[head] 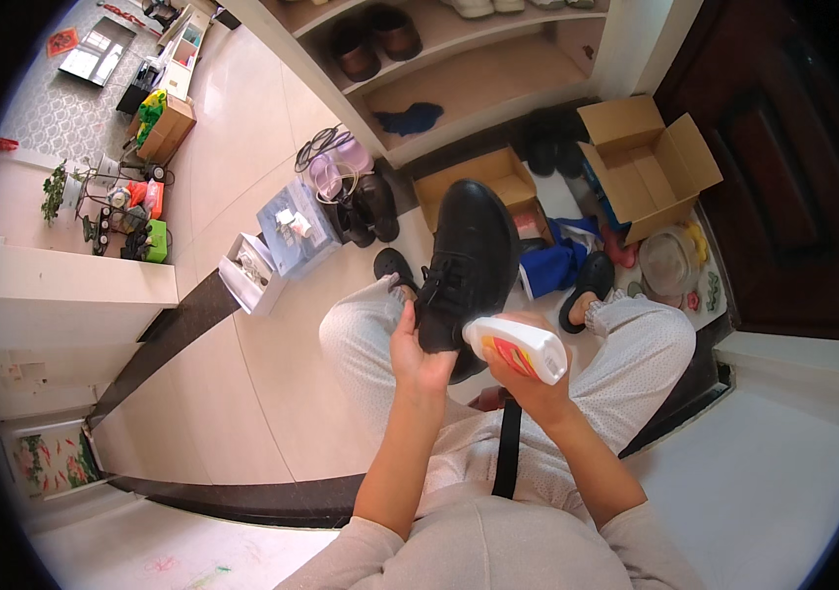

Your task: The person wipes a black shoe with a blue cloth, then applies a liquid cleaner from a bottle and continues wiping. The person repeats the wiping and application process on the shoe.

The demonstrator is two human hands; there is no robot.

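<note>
A black lace-up shoe point(475, 251) is held up between my knees, its toe pointing away from me. My left hand point(419, 354) grips it by the tongue and heel side, with the thumb along the laces. In my right hand point(534, 380) is a white plastic bottle point(526, 345) with a red and yellow label. The bottle lies tilted, its narrow end against the shoe near the opening; whether anything flows out cannot be seen. A blue cloth point(556, 265) lies on the floor beyond the shoe, partly over an open cardboard box point(478, 177).
An open carton point(655, 177) stands by the dark door point(796, 184), near a round clear plastic container point(669, 259). Beyond is a shoe rack point(478, 77). To the left are black shoes point(375, 206), a blue-grey box point(294, 228) and a white box point(251, 274).
</note>
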